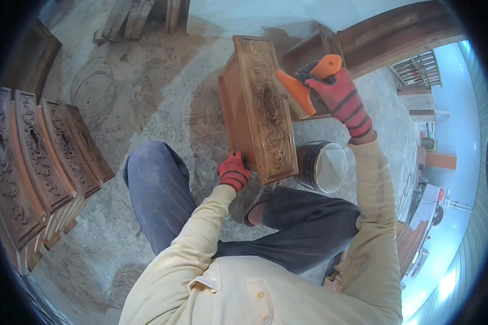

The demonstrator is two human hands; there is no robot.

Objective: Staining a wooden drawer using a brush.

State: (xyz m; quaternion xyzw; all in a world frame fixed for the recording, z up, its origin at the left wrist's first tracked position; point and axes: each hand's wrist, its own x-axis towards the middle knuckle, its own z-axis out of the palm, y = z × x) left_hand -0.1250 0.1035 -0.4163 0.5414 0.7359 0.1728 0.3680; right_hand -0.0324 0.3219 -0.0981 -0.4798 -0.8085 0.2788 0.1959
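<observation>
A wooden drawer with a carved, glossy front stands on the floor before me, its front facing up and to the right. My left hand, in a red and black glove, grips the drawer's near side edge. In my right hand, gloved alike, is a wide flat brush with orange parts. The fingers are wrapped round its handle, and the brush is at the right edge of the carved front. Whether its bristles touch the wood I cannot tell.
Right of the drawer stands a dark bucket with pale liquid inside. Several carved drawers are lined up at the left. A long brown wooden piece lies at the far right, and boards lean at the back.
</observation>
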